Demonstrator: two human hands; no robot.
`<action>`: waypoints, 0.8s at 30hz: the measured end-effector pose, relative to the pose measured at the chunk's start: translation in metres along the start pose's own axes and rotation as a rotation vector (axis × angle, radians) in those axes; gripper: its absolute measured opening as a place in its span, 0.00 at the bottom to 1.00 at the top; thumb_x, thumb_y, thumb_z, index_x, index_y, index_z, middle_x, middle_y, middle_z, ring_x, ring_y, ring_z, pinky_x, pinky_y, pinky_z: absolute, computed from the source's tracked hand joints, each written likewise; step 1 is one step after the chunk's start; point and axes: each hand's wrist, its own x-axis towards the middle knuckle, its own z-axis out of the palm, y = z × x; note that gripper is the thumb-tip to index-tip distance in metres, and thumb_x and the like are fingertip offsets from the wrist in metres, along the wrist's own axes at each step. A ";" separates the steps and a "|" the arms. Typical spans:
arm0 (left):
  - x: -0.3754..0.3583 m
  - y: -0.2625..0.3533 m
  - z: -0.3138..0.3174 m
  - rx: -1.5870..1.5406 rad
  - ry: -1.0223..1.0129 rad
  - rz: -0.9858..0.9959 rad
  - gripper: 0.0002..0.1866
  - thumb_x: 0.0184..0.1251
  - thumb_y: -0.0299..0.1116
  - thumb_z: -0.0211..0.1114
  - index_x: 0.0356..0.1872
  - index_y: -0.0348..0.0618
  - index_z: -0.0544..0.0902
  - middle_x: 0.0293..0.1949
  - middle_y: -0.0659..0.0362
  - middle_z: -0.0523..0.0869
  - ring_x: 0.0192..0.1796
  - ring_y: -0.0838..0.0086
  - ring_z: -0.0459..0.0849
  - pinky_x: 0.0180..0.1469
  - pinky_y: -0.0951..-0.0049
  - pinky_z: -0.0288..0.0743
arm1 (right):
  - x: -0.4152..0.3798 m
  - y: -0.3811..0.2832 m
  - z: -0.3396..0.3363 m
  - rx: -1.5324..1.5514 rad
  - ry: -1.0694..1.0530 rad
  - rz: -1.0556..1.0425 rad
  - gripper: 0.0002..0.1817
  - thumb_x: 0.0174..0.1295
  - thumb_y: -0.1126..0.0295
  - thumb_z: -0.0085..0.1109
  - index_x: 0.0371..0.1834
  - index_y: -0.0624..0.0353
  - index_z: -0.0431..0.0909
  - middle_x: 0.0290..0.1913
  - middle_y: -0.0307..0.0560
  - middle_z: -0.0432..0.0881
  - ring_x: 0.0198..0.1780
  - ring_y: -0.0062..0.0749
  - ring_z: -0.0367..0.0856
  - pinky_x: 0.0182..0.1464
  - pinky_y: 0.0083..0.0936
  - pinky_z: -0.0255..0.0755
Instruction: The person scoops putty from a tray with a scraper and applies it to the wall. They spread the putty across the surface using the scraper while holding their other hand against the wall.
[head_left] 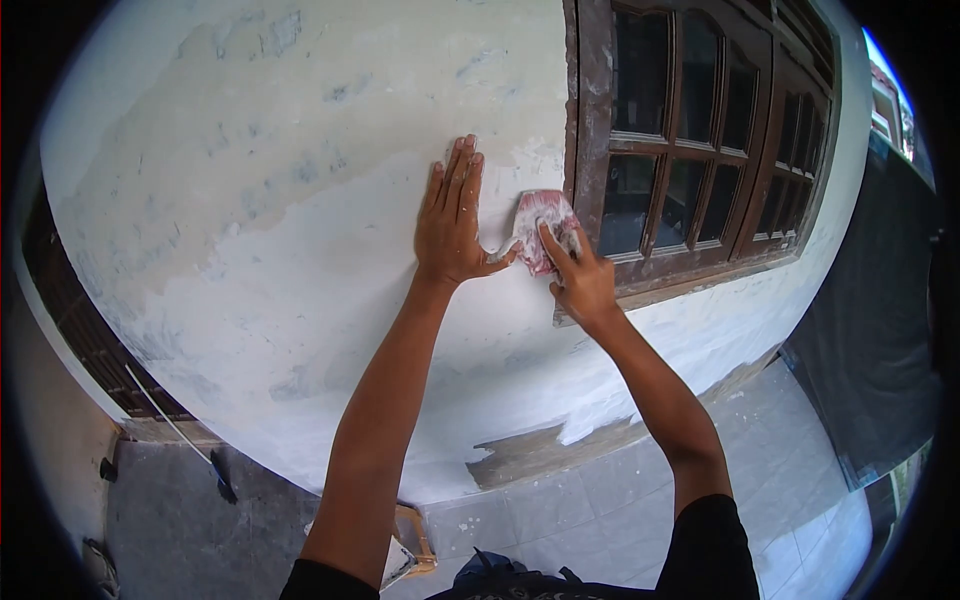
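My left hand (452, 225) lies flat against the wall (300, 260), fingers pointing up and thumb stretched out to the right, with white smears on it. Its thumb tip reaches the left edge of a red scraper (537, 215) coated with white paste. My right hand (583, 275) grips this scraper, fingers spread over its face, and holds it on the wall close to the window frame (590, 130). Around both hands the wall has a fresh white layer; higher up it is beige with grey patches.
A brown wooden window (690, 150) is on the right, with a dark sheet (865, 320) beyond it. Below are grey floor tiles (640, 510) and a wooden stool (415, 540). A long-handled tool (175, 425) leans at the lower left.
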 end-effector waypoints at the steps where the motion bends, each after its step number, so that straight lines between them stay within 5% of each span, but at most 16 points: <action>1: 0.000 -0.001 0.000 -0.001 0.004 0.007 0.52 0.56 0.61 0.60 0.73 0.35 0.53 0.74 0.40 0.57 0.76 0.47 0.56 0.73 0.42 0.48 | 0.008 0.005 -0.005 0.013 0.061 -0.026 0.50 0.33 0.76 0.70 0.69 0.39 0.69 0.61 0.64 0.72 0.34 0.49 0.86 0.33 0.36 0.81; 7: 0.001 0.001 -0.001 0.030 0.008 0.011 0.51 0.54 0.57 0.62 0.73 0.36 0.54 0.74 0.41 0.59 0.76 0.49 0.58 0.73 0.45 0.50 | 0.092 0.009 -0.030 -0.080 0.278 -0.042 0.44 0.39 0.77 0.65 0.68 0.40 0.70 0.61 0.64 0.72 0.32 0.49 0.86 0.30 0.37 0.80; 14: -0.001 -0.002 0.001 0.005 -0.003 0.008 0.53 0.53 0.58 0.63 0.74 0.37 0.52 0.74 0.41 0.56 0.76 0.48 0.55 0.72 0.41 0.49 | 0.036 -0.006 -0.001 -0.089 0.094 0.005 0.43 0.42 0.77 0.63 0.69 0.40 0.69 0.62 0.64 0.71 0.28 0.50 0.85 0.30 0.39 0.80; 17: 0.000 0.001 -0.001 -0.002 -0.006 0.006 0.53 0.53 0.60 0.63 0.74 0.36 0.53 0.74 0.41 0.56 0.76 0.47 0.55 0.72 0.41 0.49 | 0.003 -0.009 0.000 -0.003 -0.050 0.070 0.49 0.33 0.77 0.71 0.68 0.38 0.71 0.62 0.69 0.71 0.34 0.50 0.86 0.34 0.37 0.81; 24: 0.000 0.000 -0.001 0.006 -0.029 0.018 0.52 0.54 0.57 0.63 0.74 0.36 0.53 0.74 0.40 0.57 0.76 0.47 0.56 0.72 0.41 0.49 | 0.087 0.008 -0.030 -0.012 0.218 0.014 0.45 0.41 0.77 0.64 0.70 0.38 0.67 0.62 0.67 0.71 0.30 0.51 0.85 0.32 0.39 0.81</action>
